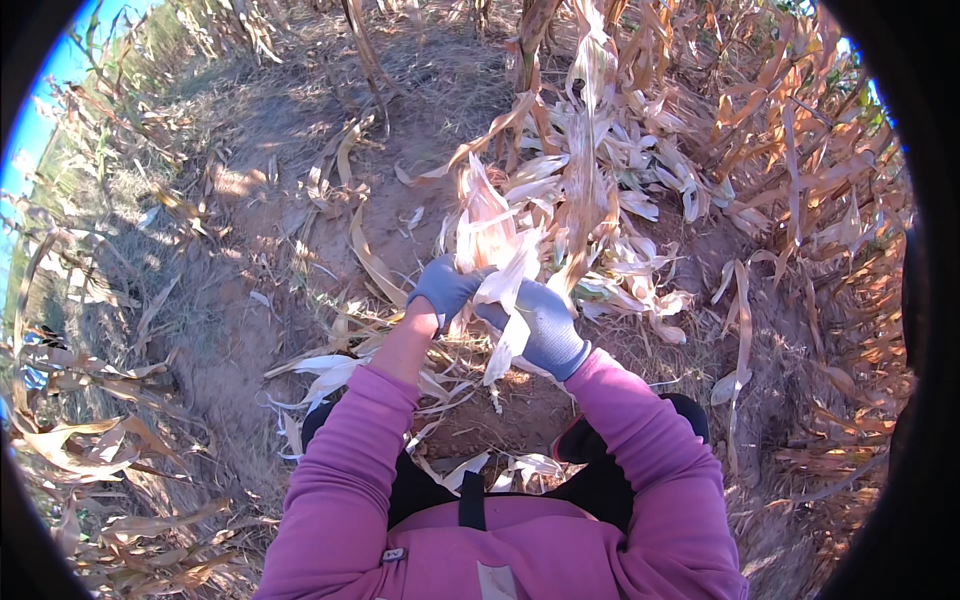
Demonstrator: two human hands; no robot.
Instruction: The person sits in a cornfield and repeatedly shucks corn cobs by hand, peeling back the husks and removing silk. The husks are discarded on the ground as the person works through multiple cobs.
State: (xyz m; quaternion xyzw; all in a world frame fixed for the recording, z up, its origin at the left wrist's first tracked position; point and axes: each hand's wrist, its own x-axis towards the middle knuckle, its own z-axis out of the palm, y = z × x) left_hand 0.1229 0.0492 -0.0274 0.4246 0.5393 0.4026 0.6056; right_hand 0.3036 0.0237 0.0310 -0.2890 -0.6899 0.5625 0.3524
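Observation:
Both my hands wear grey-blue gloves and meet in front of me on one corn ear in pale, dry husk (487, 225). My left hand (446, 288) is closed round the lower left of the husk. On the other side my right hand (540, 325) grips it too, with a loose strip of husk (510, 340) hanging between the hands. The husk points away from me, its leaves partly spread at the top. Any cob inside is hidden.
Stripped pale husks (640, 275) lie heaped just beyond my right hand, around upright dry stalks (585, 130). Dry corn plants (810, 200) stand thickly along the right. Bare soil with dry grass (235, 300) stretches to the left. More husk pieces (335, 370) lie near my knees.

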